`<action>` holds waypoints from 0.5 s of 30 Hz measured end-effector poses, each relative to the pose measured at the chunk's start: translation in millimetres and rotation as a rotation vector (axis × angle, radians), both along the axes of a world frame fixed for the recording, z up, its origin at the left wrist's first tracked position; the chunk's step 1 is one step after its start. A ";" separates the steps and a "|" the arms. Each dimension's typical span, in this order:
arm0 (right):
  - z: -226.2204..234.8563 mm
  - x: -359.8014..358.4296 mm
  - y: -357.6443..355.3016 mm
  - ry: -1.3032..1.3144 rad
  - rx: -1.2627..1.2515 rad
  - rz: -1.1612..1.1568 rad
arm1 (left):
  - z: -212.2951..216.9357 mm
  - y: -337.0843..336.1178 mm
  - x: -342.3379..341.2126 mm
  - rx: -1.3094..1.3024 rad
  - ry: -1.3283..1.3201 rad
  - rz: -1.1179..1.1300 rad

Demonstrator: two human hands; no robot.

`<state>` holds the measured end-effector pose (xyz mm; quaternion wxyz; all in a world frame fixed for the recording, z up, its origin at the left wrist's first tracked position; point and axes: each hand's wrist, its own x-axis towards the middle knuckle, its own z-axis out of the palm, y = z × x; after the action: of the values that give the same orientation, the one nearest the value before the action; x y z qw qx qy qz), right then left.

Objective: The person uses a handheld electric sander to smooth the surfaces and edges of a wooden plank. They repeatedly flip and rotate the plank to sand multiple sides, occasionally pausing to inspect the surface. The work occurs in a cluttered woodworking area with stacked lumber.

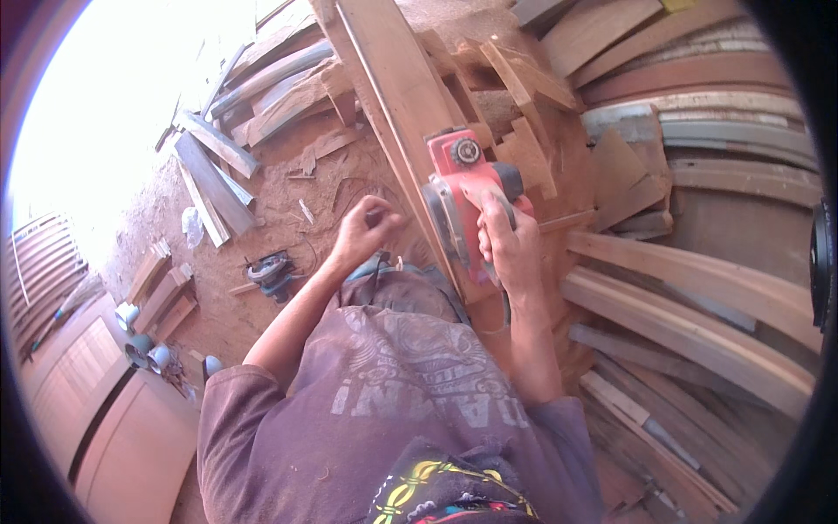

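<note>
My right hand is wrapped round the rear handle of a red electric hand planer, with a round dark knob at its far end. The planer is at the near part of a long wooden board, which stretches away from my body; whether its sole touches the wood I cannot tell. To the left of the board, my left hand is raised with its fingers curled in. A small dark patch shows between those fingers, too unclear to name. The planer's cord hangs below my right hand.
A dark blue-grey power tool lies on the sawdust-covered floor at left. Offcuts are scattered beyond it. Stacked planks line the right side. Wooden panels and several small pots or cans stand at lower left.
</note>
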<state>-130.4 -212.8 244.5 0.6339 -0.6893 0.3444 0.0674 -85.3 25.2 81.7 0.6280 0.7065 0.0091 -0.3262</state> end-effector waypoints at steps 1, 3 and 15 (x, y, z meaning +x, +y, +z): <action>0.0 16.9 0.8 -0.004 0.005 0.012 | -7.4 -8.7 -1.0 -0.025 0.013 -0.031; -3.3 51.7 5.3 -0.040 0.024 0.012 | -3.2 -23.9 8.7 -0.028 -0.045 -0.121; -18.3 257.8 20.6 -0.083 -0.050 0.161 | 15.7 -41.9 55.6 0.147 0.008 -0.462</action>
<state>127.4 -192.2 226.2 0.6226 -0.7326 0.2628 0.0809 -29.7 -16.7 97.4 0.4836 0.7322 -0.1264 -0.4627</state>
